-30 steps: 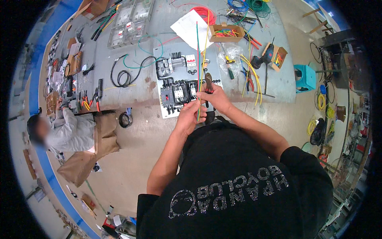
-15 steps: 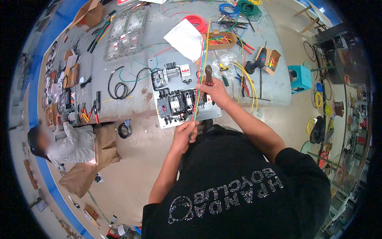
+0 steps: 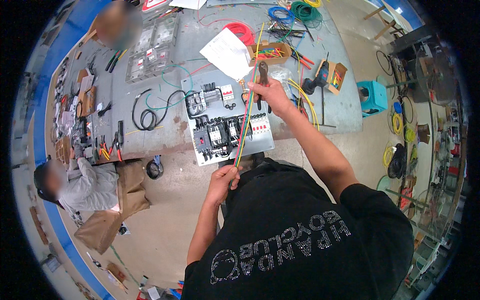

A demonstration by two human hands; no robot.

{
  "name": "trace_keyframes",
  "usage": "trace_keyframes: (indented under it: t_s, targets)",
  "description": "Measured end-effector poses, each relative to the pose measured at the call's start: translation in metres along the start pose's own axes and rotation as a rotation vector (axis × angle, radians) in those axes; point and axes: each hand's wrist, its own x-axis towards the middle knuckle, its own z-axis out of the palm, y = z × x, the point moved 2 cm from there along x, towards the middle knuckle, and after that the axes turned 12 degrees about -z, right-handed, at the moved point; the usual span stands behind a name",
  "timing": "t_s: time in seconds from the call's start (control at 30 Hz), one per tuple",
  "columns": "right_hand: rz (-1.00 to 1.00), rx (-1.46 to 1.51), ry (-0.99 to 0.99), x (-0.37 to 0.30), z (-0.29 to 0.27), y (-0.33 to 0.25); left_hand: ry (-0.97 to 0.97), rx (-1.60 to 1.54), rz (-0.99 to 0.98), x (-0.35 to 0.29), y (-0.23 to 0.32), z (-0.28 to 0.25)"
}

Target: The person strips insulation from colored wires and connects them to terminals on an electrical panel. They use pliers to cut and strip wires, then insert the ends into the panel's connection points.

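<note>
Left hand point(image 3: 223, 178) pinches the low end of a wire bundle point(image 3: 245, 125) stretched over the panel point(image 3: 227, 127); right hand point(image 3: 268, 95) grips it higher up, plus what looks like pliers point(image 3: 262, 75). Light, springy stuff, hold both ends taut

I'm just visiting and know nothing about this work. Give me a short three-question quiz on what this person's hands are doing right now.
1. True or false: the left hand grips the lower end of the wire bundle.
2. What does the right hand hold besides the wires? A) a drill B) black-handled pliers C) a sheet of paper
3. Over which thing is the bundle stretched?

Key
1. True.
2. B.
3. The grey panel of breakers and contactors on the table.
</note>
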Motion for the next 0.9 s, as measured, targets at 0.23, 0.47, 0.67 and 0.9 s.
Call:
trace_keyframes:
  t_s: [0.23,0.47,0.67,0.9]
  targets:
    - [0.002,-0.095,-0.056,-0.039,0.029,0.007,0.064,0.173,0.100,0.003,0.023,-0.003]
    - [0.074,0.084,-0.193,-0.091,0.067,0.025,0.118,0.193,0.222,0.014,0.086,0.035]
    - [0.161,-0.054,-0.499,-0.082,0.048,0.022,0.197,0.173,0.245,0.000,0.077,0.005]
    - [-0.109,-0.960,-0.715,-0.044,0.060,0.003,0.352,0.185,0.251,-0.033,0.086,-0.033]
